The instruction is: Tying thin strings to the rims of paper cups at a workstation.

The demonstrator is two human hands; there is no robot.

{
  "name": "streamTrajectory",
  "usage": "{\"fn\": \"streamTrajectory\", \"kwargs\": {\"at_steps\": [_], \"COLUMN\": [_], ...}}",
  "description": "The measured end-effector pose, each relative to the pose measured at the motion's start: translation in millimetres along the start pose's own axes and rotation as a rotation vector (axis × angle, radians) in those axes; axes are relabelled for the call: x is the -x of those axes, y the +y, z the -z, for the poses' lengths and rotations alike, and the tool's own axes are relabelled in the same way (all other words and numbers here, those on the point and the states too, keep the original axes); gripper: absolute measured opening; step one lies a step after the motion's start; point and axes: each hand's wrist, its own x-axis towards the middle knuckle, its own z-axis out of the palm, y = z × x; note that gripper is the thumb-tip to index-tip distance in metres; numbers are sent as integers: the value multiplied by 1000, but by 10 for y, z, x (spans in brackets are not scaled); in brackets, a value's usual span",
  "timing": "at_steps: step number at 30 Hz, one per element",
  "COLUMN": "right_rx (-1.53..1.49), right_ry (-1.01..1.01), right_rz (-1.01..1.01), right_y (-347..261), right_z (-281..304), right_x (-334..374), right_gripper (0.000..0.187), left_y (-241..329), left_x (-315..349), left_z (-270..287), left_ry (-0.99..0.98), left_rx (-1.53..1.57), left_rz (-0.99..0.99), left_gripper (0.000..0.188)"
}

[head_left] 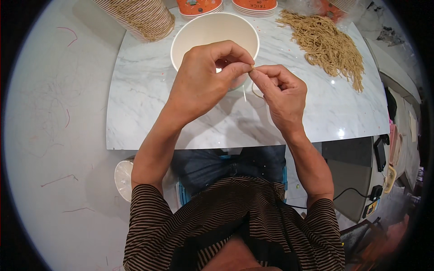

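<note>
My left hand (199, 77) and my right hand (282, 95) meet over the table, thumbs and forefingers pinched together. Between their fingertips shows a tiny tan piece (252, 68), perhaps the end of a cord; most of it is hidden by the fingers. Just behind and below my hands stands a wide cream-white paper bucket (194, 38), its opening facing up. A pale, partly see-through object under the fingers is mostly covered and I cannot make out its kind. To the right lies a loose heap of tan cords (332, 45).
A tall nested stack of paper buckets with tan cords on it (147, 20) leans at the far left. Two orange stacks of printed paper buckets (199, 8) stand at the back. The marbled white table (144, 117) has a rounded right end. A white bin (123, 180) is below, left.
</note>
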Motion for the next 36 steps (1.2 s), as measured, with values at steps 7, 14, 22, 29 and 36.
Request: {"fn": "streamTrajectory", "kwargs": {"at_steps": [7, 14, 22, 29, 36], "right_rx": [68, 155, 197, 200, 189], "right_ry": [8, 43, 19, -81, -199], "right_rz": [104, 210, 220, 240, 174], "right_y": [65, 69, 21, -29, -49], "right_z": [17, -24, -30, 37, 95], "right_x": [0, 4, -47, -109, -120], "right_gripper": [11, 11, 11, 10, 11], "left_y": [9, -8, -68, -47, 24], "left_x": [31, 88, 73, 73, 52], "left_z": [-117, -116, -103, -27, 83], "left_ry": [200, 185, 243, 145, -71], "left_rx": [-24, -227, -549, -436, -93], "left_rz": [-8, -106, -456, -316, 23], "left_gripper": [6, 9, 9, 2, 12]}}
